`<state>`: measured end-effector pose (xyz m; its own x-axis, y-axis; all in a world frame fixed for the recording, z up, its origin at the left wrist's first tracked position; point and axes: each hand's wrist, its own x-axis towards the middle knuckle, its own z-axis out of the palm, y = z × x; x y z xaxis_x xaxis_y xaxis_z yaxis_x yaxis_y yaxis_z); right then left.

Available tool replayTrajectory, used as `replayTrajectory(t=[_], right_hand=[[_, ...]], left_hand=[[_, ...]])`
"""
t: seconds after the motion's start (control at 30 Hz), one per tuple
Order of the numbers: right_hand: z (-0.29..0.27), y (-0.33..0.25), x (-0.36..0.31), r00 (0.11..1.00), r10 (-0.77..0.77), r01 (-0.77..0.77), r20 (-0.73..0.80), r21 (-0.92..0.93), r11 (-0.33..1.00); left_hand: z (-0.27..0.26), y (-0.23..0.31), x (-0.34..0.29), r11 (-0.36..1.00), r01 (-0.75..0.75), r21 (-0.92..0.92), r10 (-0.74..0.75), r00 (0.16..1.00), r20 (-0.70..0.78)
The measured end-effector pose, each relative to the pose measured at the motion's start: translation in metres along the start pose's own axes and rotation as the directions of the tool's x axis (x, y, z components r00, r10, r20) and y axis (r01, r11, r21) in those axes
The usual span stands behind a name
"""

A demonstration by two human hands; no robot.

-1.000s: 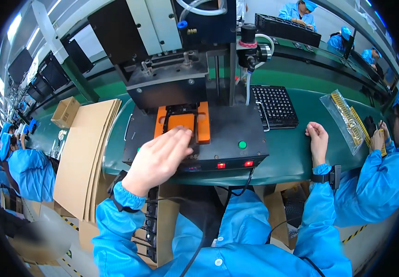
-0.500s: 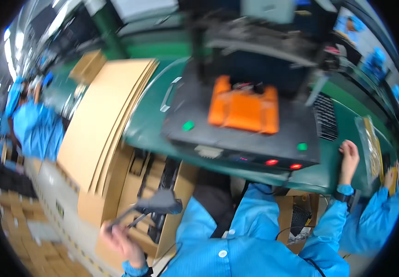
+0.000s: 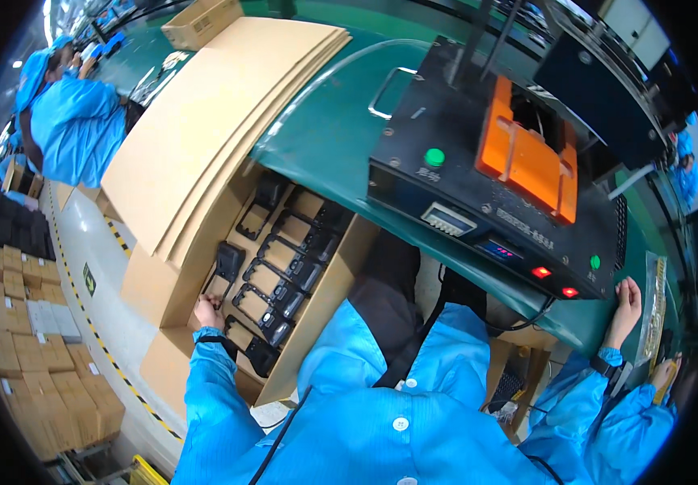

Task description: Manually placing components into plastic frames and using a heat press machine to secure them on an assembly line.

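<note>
My left hand (image 3: pixel 209 312) reaches into an open cardboard box (image 3: pixel 345 271) and pinches the near end of a black plastic frame (image 3: pixel 226 271) with a thick block at its far end. Several similar black frames (image 3: pixel 286 257) lie in rows beside it in the box. My right hand (image 3: pixel 625 312) rests at the edge of the green tabletop (image 3: pixel 324 153), its fingers stretched out and nothing visible in them. It is near the right end of a black machine (image 3: pixel 446 182) with green buttons, lit red switches and an orange fixture (image 3: pixel 527 166) on top.
Large flat cardboard sheets (image 3: pixel 219 105) lean over the box's far left side. A small carton (image 3: pixel 202 24) stands behind them. At the right, a co-worker's hand (image 3: pixel 666 373) is by a yellow strip. Another person in blue (image 3: pixel 74 121) sits at far left, above stacked cartons (image 3: pixel 50 356).
My left hand has lowered the black frame from above the box down into it, beside the other frames. The view has swung left; my right hand stays at the table edge.
</note>
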<state>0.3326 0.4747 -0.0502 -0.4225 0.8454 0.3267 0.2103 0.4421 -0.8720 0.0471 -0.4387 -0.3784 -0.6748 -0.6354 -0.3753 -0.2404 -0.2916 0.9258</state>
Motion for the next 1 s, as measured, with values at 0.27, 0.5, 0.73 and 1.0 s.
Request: replayTrajectory(t=[0.27,0.5,0.73,1.0], right_hand=[[0.002,-0.016,-0.009,0.999,0.032,-0.033,-0.026,-0.003,0.999],[0.012,-0.025,-0.006,0.999,0.035,-0.035,-0.010,-0.041,0.999],[0.010,-0.023,-0.006,1.000,0.014,-0.014,-0.010,-0.046,0.999],[0.017,-0.027,-0.002,0.995,0.063,-0.066,0.080,0.034,0.997]], left_hand=[[0.056,0.011,-0.043,0.136,-0.098,0.986,0.084,0.993,0.087],[0.064,0.037,-0.164,0.024,-0.258,0.966,0.081,0.963,0.256],[0.077,0.055,-0.179,-0.172,-0.323,0.931,-0.124,0.944,0.305],[0.156,0.130,-0.262,-0.106,-0.660,0.744,-0.089,0.751,0.654]])
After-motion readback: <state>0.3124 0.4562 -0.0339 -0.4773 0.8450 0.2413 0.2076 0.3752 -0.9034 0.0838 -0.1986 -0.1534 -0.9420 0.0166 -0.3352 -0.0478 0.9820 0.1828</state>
